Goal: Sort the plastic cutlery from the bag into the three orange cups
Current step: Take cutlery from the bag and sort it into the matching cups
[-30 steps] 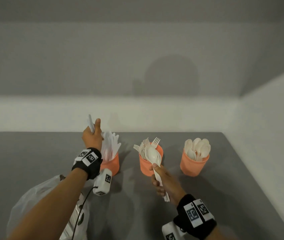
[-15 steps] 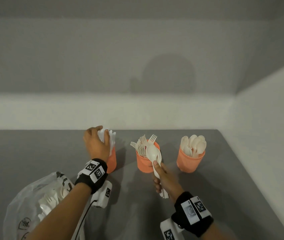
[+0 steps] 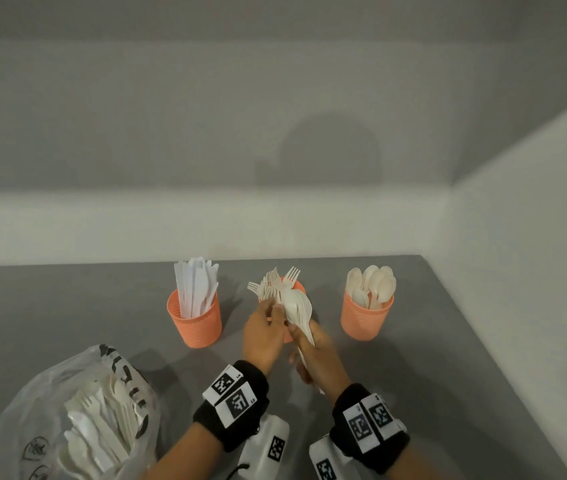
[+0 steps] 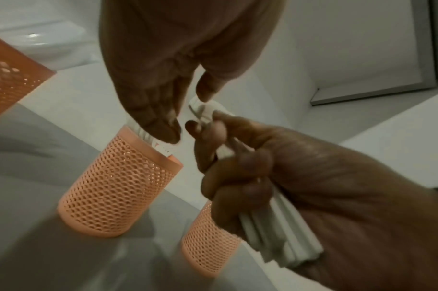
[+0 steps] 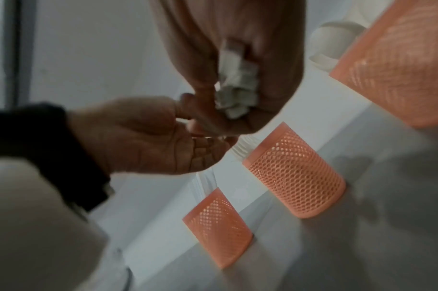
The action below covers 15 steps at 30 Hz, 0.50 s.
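Note:
Three orange mesh cups stand in a row: the knife cup (image 3: pixel 193 322) on the left, the fork cup (image 3: pixel 287 336) in the middle, the spoon cup (image 3: pixel 366 318) on the right. My right hand (image 3: pixel 309 344) grips a bundle of white cutlery (image 3: pixel 297 306) by the handles, just in front of the fork cup. The bundle's handles (image 4: pixel 275 226) stick out below its fist (image 4: pixel 227 157). My left hand (image 3: pixel 271 308) reaches in from the left and its relaxed fingers (image 4: pixel 157 122) touch the top of the bundle. The plastic bag (image 3: pixel 32 410), with several pieces inside, lies at the near left.
The grey tabletop (image 3: pixel 448 358) ends at a white wall behind and another on the right. In the right wrist view the fork cup (image 5: pixel 295 173) lies below my hands, the knife cup (image 5: pixel 217 226) left of it and the spoon cup (image 5: pixel 399 69) at the upper right.
My left hand has left the knife cup with the knives standing in it and moved right to the bundle. The right hand has stayed in front of the fork cup.

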Motion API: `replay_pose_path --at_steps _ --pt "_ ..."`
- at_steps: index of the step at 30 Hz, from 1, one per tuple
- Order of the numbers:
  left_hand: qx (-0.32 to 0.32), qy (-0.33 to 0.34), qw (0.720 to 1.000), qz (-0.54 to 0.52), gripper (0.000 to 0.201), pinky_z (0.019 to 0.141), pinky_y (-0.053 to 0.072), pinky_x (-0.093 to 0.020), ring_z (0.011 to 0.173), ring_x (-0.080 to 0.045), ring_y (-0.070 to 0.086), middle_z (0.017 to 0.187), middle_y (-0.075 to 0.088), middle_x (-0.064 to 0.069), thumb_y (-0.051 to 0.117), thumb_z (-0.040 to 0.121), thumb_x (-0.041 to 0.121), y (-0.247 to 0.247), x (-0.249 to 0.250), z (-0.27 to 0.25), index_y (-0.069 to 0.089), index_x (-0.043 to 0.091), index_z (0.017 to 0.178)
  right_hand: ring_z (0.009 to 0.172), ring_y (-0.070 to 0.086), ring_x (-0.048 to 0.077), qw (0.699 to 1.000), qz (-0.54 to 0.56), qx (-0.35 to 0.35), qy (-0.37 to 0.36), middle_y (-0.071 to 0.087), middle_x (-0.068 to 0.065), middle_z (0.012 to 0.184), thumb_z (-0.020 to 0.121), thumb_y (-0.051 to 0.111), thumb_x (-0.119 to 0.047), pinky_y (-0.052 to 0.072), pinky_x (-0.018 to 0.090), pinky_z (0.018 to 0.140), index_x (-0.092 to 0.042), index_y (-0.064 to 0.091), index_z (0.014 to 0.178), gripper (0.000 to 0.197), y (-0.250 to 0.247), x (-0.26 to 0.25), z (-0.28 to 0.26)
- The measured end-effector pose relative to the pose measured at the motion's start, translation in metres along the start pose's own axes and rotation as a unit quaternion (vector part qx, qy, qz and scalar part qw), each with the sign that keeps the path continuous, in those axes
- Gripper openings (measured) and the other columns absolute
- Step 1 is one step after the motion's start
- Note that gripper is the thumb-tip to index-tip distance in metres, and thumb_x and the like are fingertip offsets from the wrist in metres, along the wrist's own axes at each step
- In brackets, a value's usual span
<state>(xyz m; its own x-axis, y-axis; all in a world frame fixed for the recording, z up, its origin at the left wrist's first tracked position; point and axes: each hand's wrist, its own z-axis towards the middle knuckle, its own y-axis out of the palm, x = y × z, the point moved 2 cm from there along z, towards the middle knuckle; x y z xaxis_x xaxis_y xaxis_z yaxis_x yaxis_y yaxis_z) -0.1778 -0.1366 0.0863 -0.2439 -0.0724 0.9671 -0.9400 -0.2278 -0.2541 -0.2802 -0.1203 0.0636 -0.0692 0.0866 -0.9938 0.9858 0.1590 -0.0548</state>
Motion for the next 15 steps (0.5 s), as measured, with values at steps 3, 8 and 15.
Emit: replay_pose_path --at_steps 3,8,15 --pt "0.048 0.026 0.998 -0.035 0.019 0.070 0.050 -0.018 0.082 -0.016 0.060 0.096 0.063 -0.006 0.050 0.092 0.015 0.000 0.008 -0.008 0.054 0.007 0.109 0.068 0.059 0.009 0.974 -0.187 0.091 -0.088 0.064 -0.008 0.078 0.097 0.045 -0.032 0.045 0.022 0.065 -0.018 0.056 0.112 0.024 -0.005 0.006 -0.001" --pt "0.029 -0.012 0.999 -0.011 0.030 0.071 0.055 -0.035 0.078 -0.021 0.063 0.083 0.063 -0.004 0.069 0.079 0.033 0.013 0.005 -0.016 0.053 0.013 0.094 0.079 0.065 0.028 0.908 -0.339 0.179 -0.171 0.067 0.009 0.092 0.094 0.041 -0.023 0.052 0.039 0.066 -0.009 0.054 0.123 0.035 -0.001 0.012 -0.006" --pt "-0.036 -0.041 0.998 -0.008 0.035 0.062 0.041 -0.025 0.068 -0.019 0.054 0.068 0.056 -0.001 0.045 0.094 0.036 0.028 -0.004 -0.008 0.060 0.004 0.091 0.069 0.063 0.025 0.873 -0.425 0.163 -0.176 0.064 0.009 0.086 0.082 0.061 -0.018 0.054 0.036 0.056 -0.011 0.048 0.132 0.052 -0.002 0.013 -0.005"
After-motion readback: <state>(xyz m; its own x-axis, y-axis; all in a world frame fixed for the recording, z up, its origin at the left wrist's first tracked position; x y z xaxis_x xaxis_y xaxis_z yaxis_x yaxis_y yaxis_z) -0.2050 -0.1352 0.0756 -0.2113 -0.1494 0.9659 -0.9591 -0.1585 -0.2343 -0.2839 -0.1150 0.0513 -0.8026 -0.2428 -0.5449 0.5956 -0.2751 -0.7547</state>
